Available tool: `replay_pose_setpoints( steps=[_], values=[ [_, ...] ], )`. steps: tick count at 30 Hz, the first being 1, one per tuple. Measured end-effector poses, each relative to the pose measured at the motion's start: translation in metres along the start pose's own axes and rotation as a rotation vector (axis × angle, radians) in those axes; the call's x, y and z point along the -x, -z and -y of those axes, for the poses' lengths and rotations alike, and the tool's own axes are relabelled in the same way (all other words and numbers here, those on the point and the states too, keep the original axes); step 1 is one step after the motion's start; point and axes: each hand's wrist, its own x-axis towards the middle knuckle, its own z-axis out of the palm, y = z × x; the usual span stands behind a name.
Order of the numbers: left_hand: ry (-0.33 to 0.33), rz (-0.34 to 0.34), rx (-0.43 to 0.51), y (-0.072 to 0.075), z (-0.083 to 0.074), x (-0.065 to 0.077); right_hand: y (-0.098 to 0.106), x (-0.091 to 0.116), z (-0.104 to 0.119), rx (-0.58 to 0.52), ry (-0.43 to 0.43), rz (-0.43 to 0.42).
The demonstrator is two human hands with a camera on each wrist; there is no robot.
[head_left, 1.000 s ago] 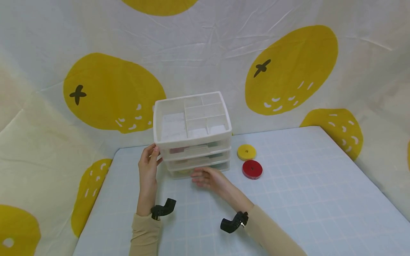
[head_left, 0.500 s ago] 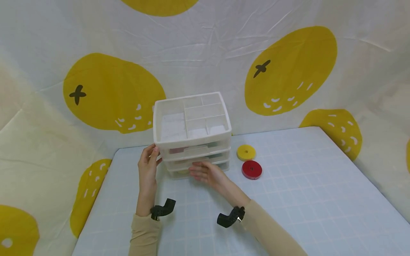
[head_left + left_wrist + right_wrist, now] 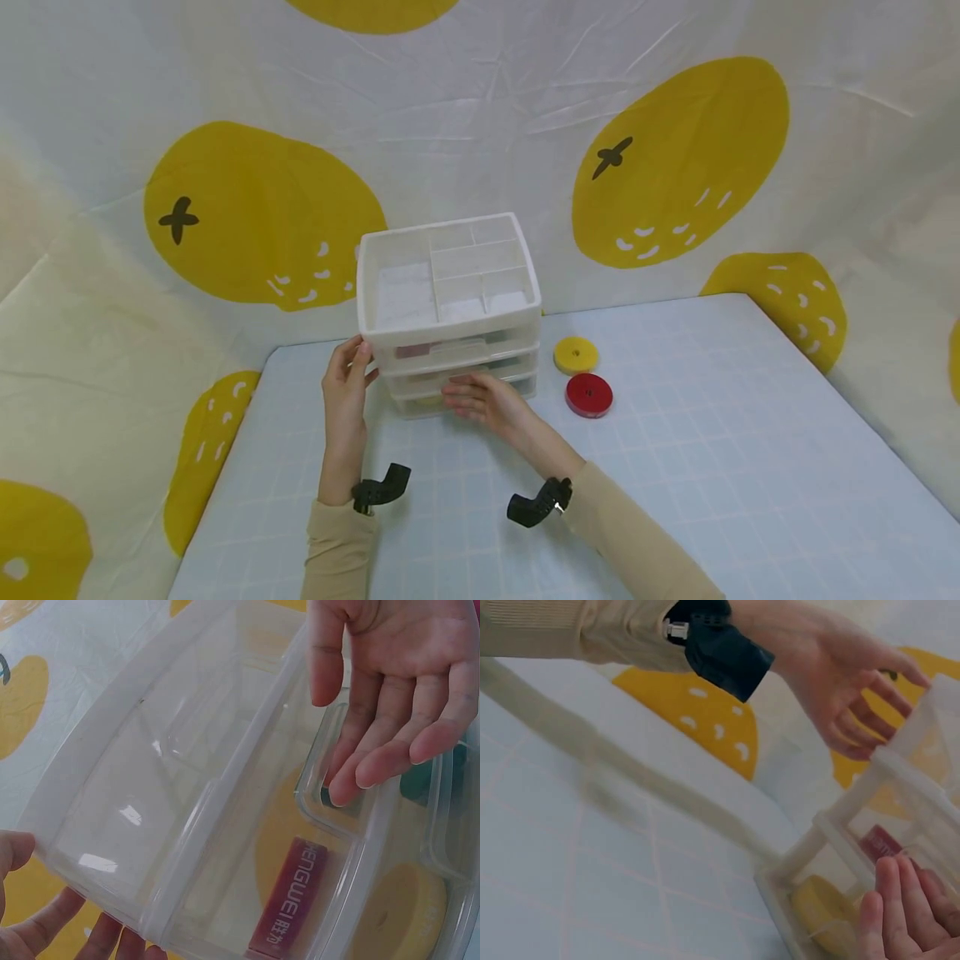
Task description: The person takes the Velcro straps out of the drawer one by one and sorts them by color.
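A white plastic drawer unit [image 3: 450,321] stands at the back of the table, a divided tray on top and clear drawers below. My left hand [image 3: 347,379] touches its left front corner, thumb at the front edge and fingers along the side. In front of the lower drawers, my right hand [image 3: 487,404] is spread with fingers relaxed, holding nothing. In the left wrist view the right hand's fingers [image 3: 390,742] overlap a drawer's moulded handle [image 3: 326,814]. Through the clear fronts show a dark red lettered roll [image 3: 289,896] and a yellow roll [image 3: 401,915].
To the right of the unit lie a yellow tape roll [image 3: 576,355] and a red tape roll [image 3: 588,395]. The table [image 3: 675,450] has a pale blue checked cover. Behind it hangs a white cloth [image 3: 480,108] with yellow fruit prints.
My right hand has risen slightly from the bottom drawer toward the drawer above and shifted a little left, then nearly stopped. My left hand stays at the unit's corner.
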Motion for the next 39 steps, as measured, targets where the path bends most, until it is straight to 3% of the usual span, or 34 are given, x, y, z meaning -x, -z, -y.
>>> replay_pose_setpoints(
  steps=[18, 39],
  values=[
    [0.000, 0.018, -0.018, -0.001, -0.001, 0.003, 0.000, 0.007, -0.006, 0.024, 0.020, -0.027],
    [0.003, 0.013, -0.009, -0.003, 0.002, 0.003, 0.000, 0.035, -0.016, 0.062, -0.002, 0.006]
  ],
)
